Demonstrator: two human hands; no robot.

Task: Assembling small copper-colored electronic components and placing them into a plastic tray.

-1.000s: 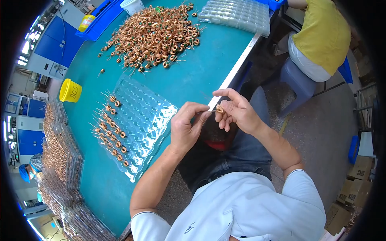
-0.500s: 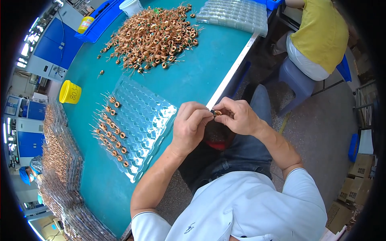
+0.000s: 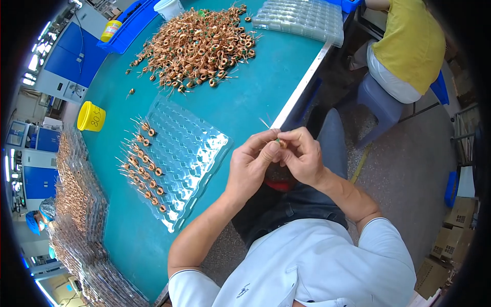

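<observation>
Just past the table's front edge, a copper-wound ring coil (image 3: 282, 144) is pinched between both my hands. Fingers and thumb of my left hand (image 3: 249, 165) grip it from one side, while my right hand (image 3: 305, 159) grips it from the other. Thin wire leads stick up above the fingertips; part of the ring is hidden. To the left lies a clear plastic tray (image 3: 179, 148) with rows of pockets. Several coils (image 3: 152, 167) sit along its left side, their leads pointing left.
A big heap of loose coils (image 3: 197, 48) covers the far part of the green table (image 3: 271, 77). Stacked empty trays (image 3: 302, 20) stand far right, filled tray stacks (image 3: 82, 204) along the left. A yellow bucket (image 3: 91, 116) is nearby. A person in yellow (image 3: 406, 46) sits at right.
The coil has been turned between my fingers, so its leads now point up and away. My left hand has shifted slightly right, and the fingers of both hands have drawn closer together.
</observation>
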